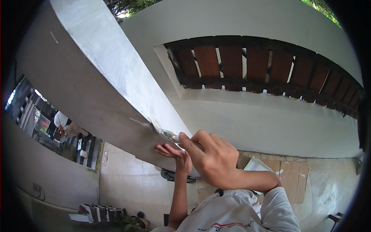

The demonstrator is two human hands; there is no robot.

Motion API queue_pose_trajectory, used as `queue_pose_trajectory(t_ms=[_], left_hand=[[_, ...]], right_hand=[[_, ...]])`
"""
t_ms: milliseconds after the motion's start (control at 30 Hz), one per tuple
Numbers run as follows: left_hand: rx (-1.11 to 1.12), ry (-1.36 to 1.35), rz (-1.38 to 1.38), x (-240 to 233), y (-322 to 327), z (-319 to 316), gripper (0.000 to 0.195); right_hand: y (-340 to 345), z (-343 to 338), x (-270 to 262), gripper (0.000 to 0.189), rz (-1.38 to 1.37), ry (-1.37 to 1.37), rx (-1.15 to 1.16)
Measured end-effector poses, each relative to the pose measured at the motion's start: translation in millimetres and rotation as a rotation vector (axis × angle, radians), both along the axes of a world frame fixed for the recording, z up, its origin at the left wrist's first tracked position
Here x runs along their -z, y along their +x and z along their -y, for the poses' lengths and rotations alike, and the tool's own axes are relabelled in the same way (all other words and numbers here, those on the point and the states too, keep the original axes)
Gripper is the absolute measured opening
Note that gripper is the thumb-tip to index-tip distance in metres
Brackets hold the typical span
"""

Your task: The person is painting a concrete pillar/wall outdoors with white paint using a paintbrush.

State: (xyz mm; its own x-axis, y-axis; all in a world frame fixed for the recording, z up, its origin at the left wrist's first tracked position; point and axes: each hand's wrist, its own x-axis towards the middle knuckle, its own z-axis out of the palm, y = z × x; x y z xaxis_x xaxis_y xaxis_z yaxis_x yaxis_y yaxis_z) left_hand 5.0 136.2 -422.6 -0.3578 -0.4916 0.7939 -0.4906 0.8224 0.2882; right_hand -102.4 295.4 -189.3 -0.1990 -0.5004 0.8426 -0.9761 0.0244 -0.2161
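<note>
My right hand (216,159) grips a paintbrush (169,134) whose ferrule is smeared with white paint. Its bristles touch the corner of a wall pillar, where the white-painted face (121,61) meets the grey-brown face (95,101). Two short pale streaks mark the grey-brown face, one beside the bristles and one far up. Just below the brush, my left hand (175,155) is held up with fingers apart and nothing in it. Whether its fingertips touch the wall, I cannot tell.
To the right, a light wall (261,116) has an opening with brown slats (232,62). Flattened cardboard (294,179) and a white tray (258,164) lie on the tiled floor. A person (65,123) is in the left background. Potted plants (142,222) stand at lower left.
</note>
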Motion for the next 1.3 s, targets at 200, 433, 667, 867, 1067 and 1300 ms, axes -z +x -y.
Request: queue_pose_trajectory(t_ms=[200,433,667,867,1067,1300], left_hand=[[0.106,0.128,-0.077,-17.2,4.4,-4.6,0.094],[0.054,0.122,-0.026,-10.1,6.5,-3.4,0.094],[0.063,0.129,-0.014,-6.1,11.3,-2.8,0.094],[0.075,0.174,-0.01,-5.7,13.9,-2.3,0.095],[0.046,0.082,0.044,-7.0,12.6,-0.4,0.097],[0.04,0.18,0.021,-8.9,13.2,-4.6,0.099]], right_hand=[[-38.7,-18.1,1.2,0.027,0.328,-0.007,0.077],[-74.8,6.4,43.4,0.018,0.704,-0.026,0.127],[-69.4,53.1,92.7,0.018,0.578,0.109,0.123],[-57.7,102.4,95.7,0.012,0.377,0.166,0.054],[-15.4,57.5,95.5,0.009,0.327,0.253,0.027],[-51.9,48.6,91.4,0.013,0.443,0.207,0.107]])
